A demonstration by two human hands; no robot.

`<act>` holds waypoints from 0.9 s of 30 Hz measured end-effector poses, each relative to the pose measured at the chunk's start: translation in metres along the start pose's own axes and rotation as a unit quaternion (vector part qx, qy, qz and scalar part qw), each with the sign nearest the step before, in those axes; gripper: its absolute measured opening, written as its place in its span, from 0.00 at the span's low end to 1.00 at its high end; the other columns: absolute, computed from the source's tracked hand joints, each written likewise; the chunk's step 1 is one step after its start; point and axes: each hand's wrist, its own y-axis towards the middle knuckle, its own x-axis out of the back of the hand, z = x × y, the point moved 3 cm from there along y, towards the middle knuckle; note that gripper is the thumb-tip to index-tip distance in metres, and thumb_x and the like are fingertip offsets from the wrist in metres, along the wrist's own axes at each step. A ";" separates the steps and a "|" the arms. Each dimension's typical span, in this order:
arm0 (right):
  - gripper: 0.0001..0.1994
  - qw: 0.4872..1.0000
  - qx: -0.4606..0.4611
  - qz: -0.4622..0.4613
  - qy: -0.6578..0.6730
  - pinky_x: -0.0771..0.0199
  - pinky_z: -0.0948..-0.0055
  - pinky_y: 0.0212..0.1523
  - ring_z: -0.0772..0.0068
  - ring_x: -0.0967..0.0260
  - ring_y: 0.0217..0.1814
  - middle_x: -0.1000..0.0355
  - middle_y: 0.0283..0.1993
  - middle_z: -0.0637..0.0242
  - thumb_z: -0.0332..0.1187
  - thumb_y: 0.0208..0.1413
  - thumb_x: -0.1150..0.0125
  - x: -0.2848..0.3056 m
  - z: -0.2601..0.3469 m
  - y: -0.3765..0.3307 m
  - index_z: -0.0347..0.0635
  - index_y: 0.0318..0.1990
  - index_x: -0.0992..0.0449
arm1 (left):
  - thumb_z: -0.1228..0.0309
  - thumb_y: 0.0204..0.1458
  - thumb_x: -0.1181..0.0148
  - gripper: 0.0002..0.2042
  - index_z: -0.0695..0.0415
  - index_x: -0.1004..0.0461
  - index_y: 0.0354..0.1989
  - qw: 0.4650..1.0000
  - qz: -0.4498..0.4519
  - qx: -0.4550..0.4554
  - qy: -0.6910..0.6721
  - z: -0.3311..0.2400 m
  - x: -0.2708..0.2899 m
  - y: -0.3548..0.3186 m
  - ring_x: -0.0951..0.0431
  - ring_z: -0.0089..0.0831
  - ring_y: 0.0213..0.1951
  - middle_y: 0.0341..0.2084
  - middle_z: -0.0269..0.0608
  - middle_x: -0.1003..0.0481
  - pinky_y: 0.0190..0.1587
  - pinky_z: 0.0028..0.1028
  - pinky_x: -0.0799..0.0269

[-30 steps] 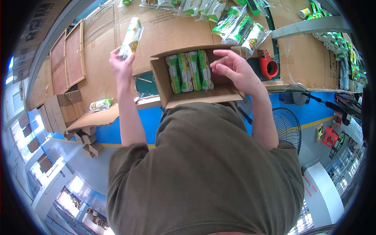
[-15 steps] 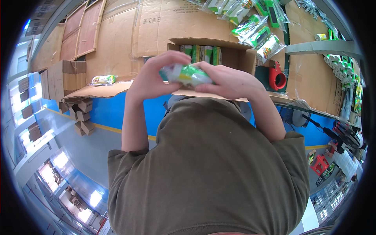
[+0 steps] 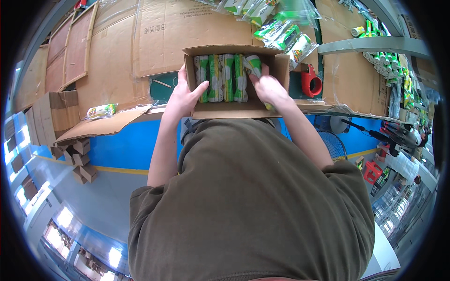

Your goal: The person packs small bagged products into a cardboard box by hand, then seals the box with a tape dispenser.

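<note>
An open cardboard box (image 3: 220,111) stands at the bench edge in front of me. Inside it, several green-and-white plastic-wrapped packs (image 3: 216,77) stand side by side toward the left. My left hand (image 3: 185,96) grips the box's left wall, thumb over the inner side and fingers outside. In the right half of the box, my right hand (image 3: 272,90) is closed on another green-and-white wrapped pack (image 3: 252,64), which leans slightly beside the row. The lower part of that pack is partly covered by my hand.
More wrapped packs (image 3: 300,48) lie in a pile behind the box. A red tape dispenser (image 3: 311,81) sits to its right. One single pack (image 3: 101,111) rests on a cardboard flap at left. A grey metal bar (image 3: 370,45) crosses the right side, near bundled white rolls (image 3: 382,65).
Both hands held a pack above the box's near edge. Now my right hand has it down inside the box, and my left hand has let go and grips the box's left wall.
</note>
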 end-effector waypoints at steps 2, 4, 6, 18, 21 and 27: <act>0.34 0.991 -0.054 -0.019 0.119 0.34 0.50 0.59 0.34 0.35 0.60 0.33 0.56 0.33 0.50 0.66 0.55 -0.023 -0.017 0.021 0.35 0.69 0.57 | 0.60 0.55 0.40 0.41 0.60 0.58 0.71 0.998 -0.034 -0.036 0.032 0.002 -0.007 0.000 0.30 0.53 0.59 0.56 0.64 0.31 0.62 0.37 0.37; 0.35 0.982 -0.105 -0.056 0.147 0.33 0.51 0.58 0.37 0.36 0.61 0.34 0.58 0.34 0.49 0.64 0.52 -0.044 -0.017 0.030 0.37 0.70 0.56 | 0.62 0.55 0.40 0.41 0.60 0.58 0.71 0.999 -0.032 0.016 0.037 0.001 -0.006 -0.002 0.31 0.54 0.60 0.57 0.65 0.32 0.63 0.38 0.37; 0.36 0.968 -0.155 -0.091 0.173 0.33 0.52 0.58 0.39 0.37 0.63 0.36 0.61 0.36 0.48 0.63 0.48 -0.050 -0.022 0.037 0.39 0.70 0.56 | 0.62 0.55 0.40 0.41 0.60 0.59 0.71 0.999 -0.028 0.017 0.022 0.001 -0.003 -0.001 0.31 0.53 0.61 0.58 0.65 0.33 0.63 0.37 0.38; 0.30 0.826 -0.072 -0.107 0.549 0.28 0.65 0.55 0.62 0.28 0.54 0.28 0.57 0.53 0.22 0.57 0.41 -0.073 -0.042 0.045 0.38 0.68 0.40 | 0.68 0.59 0.49 0.37 0.50 0.64 0.73 0.973 0.047 0.017 -0.227 0.016 -0.003 0.003 0.38 0.43 0.65 0.68 0.55 0.46 0.67 0.37 0.45; 0.33 0.950 -0.152 -0.046 0.270 0.32 0.64 0.58 0.55 0.28 0.58 0.27 0.56 0.47 0.34 0.52 0.32 -0.042 -0.020 0.037 0.38 0.66 0.36 | 0.67 0.61 0.51 0.36 0.49 0.63 0.74 0.985 0.026 0.008 -0.172 0.032 -0.004 0.003 0.41 0.45 0.66 0.67 0.55 0.45 0.66 0.38 0.46; 0.31 0.944 -0.103 -0.120 0.290 0.31 0.62 0.59 0.50 0.30 0.60 0.26 0.55 0.47 0.36 0.50 0.32 -0.070 -0.046 0.048 0.38 0.62 0.32 | 0.61 0.63 0.54 0.34 0.52 0.63 0.73 0.992 0.051 0.022 -0.113 0.019 0.002 0.009 0.46 0.48 0.70 0.67 0.58 0.44 0.68 0.39 0.49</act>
